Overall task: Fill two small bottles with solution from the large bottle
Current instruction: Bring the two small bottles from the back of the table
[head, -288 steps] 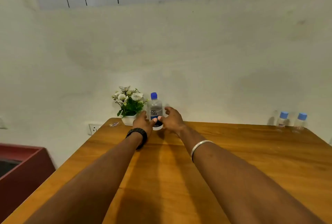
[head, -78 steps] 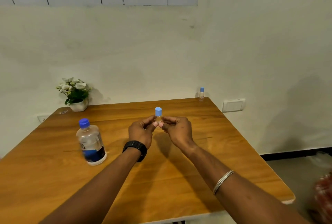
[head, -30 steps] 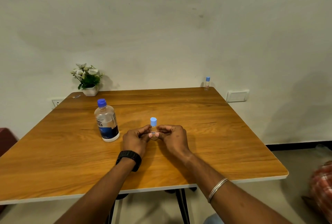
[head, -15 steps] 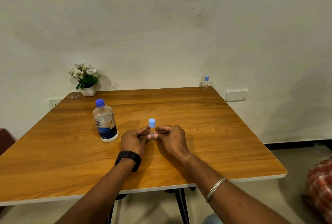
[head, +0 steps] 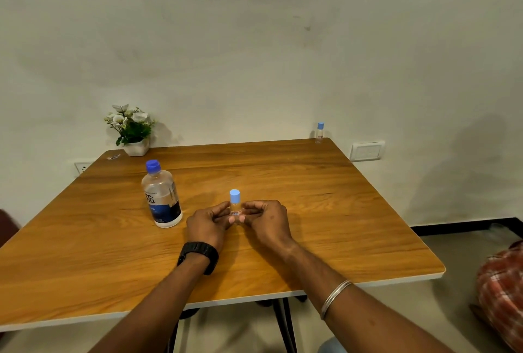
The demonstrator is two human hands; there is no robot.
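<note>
A small clear bottle [head: 235,205] with a light blue cap stands upright on the wooden table [head: 325,211] near its middle. My left hand [head: 208,225] and my right hand [head: 264,221] flank it, fingertips pinching its lower body from both sides. The large clear bottle [head: 162,197], with a dark blue cap and blue label, stands upright to the left of my left hand, untouched. A second small bottle [head: 319,132] with a light blue cap stands at the table's far right corner, against the wall.
A white pot of white flowers [head: 131,129] sits at the table's far left. Wall sockets [head: 366,151] are mounted right of the table. A red checked cloth [head: 501,293] lies beyond the table's right edge, and a small scrap [head: 113,157] lies near the pot.
Both hands have brought the small bottle from the far right corner down onto the table's middle. The large bottle was moved from beside the flowers to the left middle earlier.
</note>
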